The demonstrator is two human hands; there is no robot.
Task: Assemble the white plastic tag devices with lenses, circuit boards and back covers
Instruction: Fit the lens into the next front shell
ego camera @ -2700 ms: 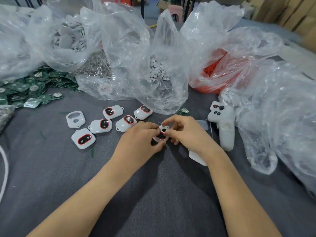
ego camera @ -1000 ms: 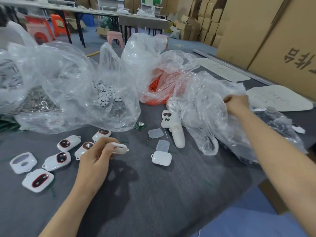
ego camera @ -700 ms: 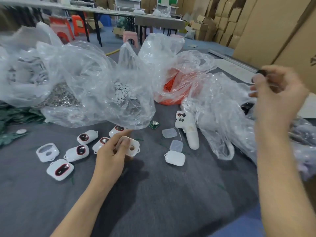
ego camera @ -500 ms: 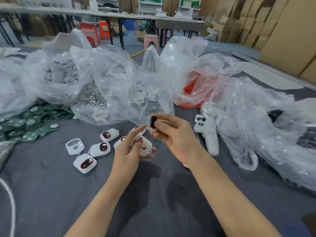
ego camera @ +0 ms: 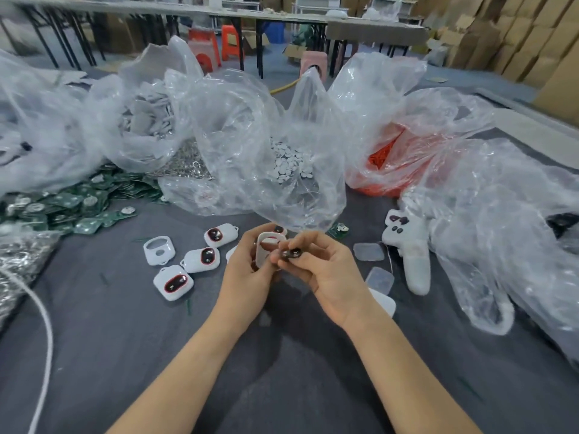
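Two hands: left hand (ego camera: 247, 272) holds white shell (ego camera: 265, 244), right hand (ego camera: 333, 278) pinches dark lens (ego camera: 290, 254); plastic bags (ego camera: 244, 145) crowd behind.

Cardboard boxes (ego camera: 513, 36), long tables (ego camera: 194, 12), stools (ego camera: 230, 39)

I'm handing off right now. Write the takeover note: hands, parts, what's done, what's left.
Left hand: holds an empty white shell upright over the grey cloth.
Right hand: fingers pinch a dark lens at the shell's opening, not yet seated.
Done: at least three lens-fitted tags lie on the cloth, left of the hands.
Left: seat this lens. The spare shell beside the tags has no lens. The circuit boards are piled at far left. Whether the fitted tags hold boards or back covers cannot be seen.
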